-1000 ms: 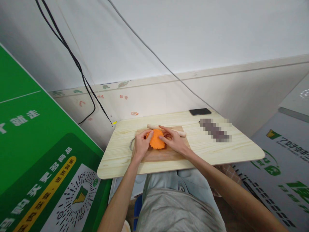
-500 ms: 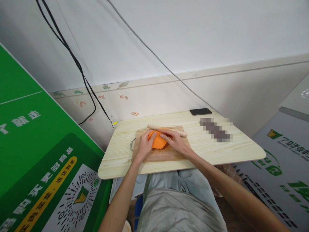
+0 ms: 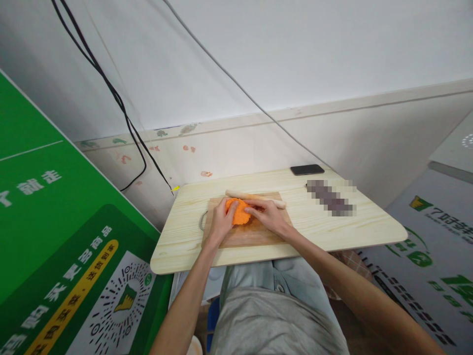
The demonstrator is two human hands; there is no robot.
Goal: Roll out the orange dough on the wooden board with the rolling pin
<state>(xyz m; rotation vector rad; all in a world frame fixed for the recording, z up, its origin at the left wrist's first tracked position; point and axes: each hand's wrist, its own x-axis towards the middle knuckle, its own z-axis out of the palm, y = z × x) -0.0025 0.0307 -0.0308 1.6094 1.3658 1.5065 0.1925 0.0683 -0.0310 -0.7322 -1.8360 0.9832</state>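
Orange sheet, soft-looking with ragged edge [image 3: 241, 215], over a brown rectangular wooden board [image 3: 254, 239]; contact beneath hidden. Clock centred on sheet: left hand [image 3: 221, 220] at nine, gripping its edge, thumb on top. Right hand [image 3: 270, 215] at three, gripping opposite edge. Slim pale wooden rod [image 3: 278, 203] at one, crossing board's far edge. Flat black phone [image 3: 307, 170] at two, well apart.

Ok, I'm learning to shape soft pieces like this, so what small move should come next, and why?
Probably turn the orange piece slightly and pinch along its rim: the left hand and right hand already hold it from opposite sides above the wooden board, and its near edge looks uneven.
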